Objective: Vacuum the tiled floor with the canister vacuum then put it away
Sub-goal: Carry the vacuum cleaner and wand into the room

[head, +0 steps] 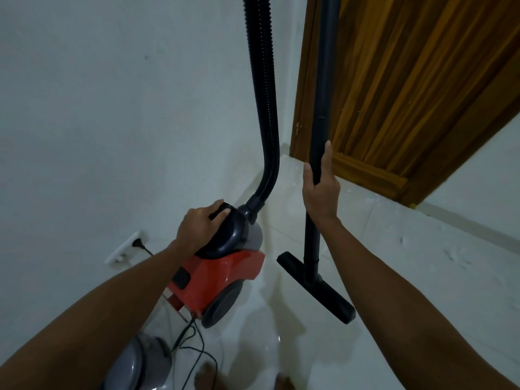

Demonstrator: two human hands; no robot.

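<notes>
The red canister vacuum point(222, 280) stands tipped on the white tiled floor point(408, 263) close to the left wall. My left hand point(201, 226) grips its dark top handle. A black ribbed hose point(263, 94) rises from the canister's front and leaves the frame at the top. My right hand point(320, 190) is closed around the upright black wand point(320, 80). The flat black floor nozzle point(318, 288) sits at the wand's lower end, at or just above the tiles.
A wooden door point(408, 80) stands at the back right. A white wall socket point(123, 249) holds a black plug, and its cord point(194, 344) trails across the floor by my bare feet. A grey rounded object point(138, 364) lies at the bottom left.
</notes>
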